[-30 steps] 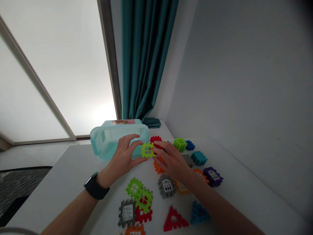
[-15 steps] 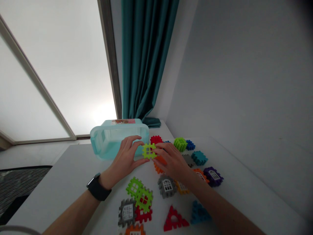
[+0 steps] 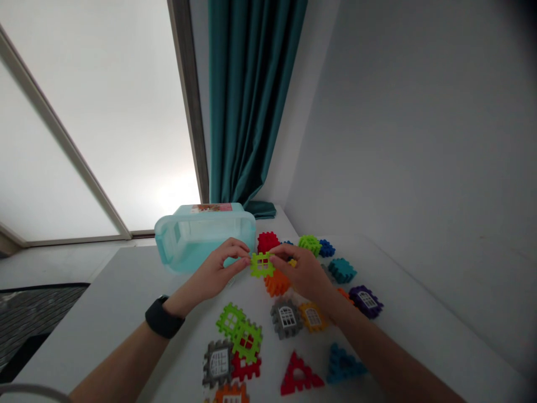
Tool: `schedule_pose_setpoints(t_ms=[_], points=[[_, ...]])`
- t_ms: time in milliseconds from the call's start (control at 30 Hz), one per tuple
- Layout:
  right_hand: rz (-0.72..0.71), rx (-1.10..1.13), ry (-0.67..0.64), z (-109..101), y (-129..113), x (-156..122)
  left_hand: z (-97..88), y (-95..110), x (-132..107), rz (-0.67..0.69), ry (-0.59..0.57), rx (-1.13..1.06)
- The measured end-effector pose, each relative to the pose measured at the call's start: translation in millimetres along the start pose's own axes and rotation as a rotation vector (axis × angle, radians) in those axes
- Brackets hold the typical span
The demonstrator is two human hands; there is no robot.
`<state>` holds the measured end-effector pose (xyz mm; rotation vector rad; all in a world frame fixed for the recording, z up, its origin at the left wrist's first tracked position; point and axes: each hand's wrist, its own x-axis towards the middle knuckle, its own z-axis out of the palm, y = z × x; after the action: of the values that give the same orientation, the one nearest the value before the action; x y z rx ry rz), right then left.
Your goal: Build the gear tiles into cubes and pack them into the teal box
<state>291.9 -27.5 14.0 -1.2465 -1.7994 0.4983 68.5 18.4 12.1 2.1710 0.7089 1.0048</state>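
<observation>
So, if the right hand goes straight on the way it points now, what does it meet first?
Most likely the lime-green plastic window block: the right hand seems to touch its edge now, though depth is hard to judge from this view.

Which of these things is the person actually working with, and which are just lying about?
Working with:
left hand
right hand
lime-green window block, held between them

Lying about:
orange block
red block
pale turquoise plastic box
purple window block
</observation>
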Motion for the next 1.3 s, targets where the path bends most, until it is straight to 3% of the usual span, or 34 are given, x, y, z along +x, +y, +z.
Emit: schedule_pose_setpoints(t_ms=[67, 167, 233, 400, 533, 633, 767, 867, 1133, 1300], points=[[0.125, 0.113, -0.033, -2, -1, 3, 0.6, 1, 1, -0.021, -0.007, -0.016], [0.137, 0.107, -0.028, -5, -2, 4, 1.1, 4, 2, -0.059, -0.019, -0.030], [0.008, -0.027, 0.027, -5, -2, 2, 1.0, 6, 2, -0.087, -0.036, -0.015], [-0.525, -0.354, 0.054, -3, -2, -7, -0.3, 5, -1, -0.084, -0.075, 0.077], [-0.649, -0.431, 0.005, -3, 1, -10, -0.8, 2, -3, -0.053, -0.100, 0.153], [-0.644, -0.473, -0.019, -3, 5, -9, 0.7, -2, -4, -0.016, -0.080, 0.189], [-0.553, -0.494, -0.048, -4, 8, -6, 5.4, -9, -6, 0.091, 0.117, 0.335], [-0.519, -0.476, -0.060, -3, 8, -5, 9.2, -11, -8, 0.144, 0.195, 0.448], [-0.497, -0.498, -0.058, -5, 10, -7, 28.4, -9, -14, 0.138, 0.238, 0.429], [-0.414, -0.496, -0.090, -23, 22, -5, 37.0, -8, -16, 0.081, 0.193, 0.406]])
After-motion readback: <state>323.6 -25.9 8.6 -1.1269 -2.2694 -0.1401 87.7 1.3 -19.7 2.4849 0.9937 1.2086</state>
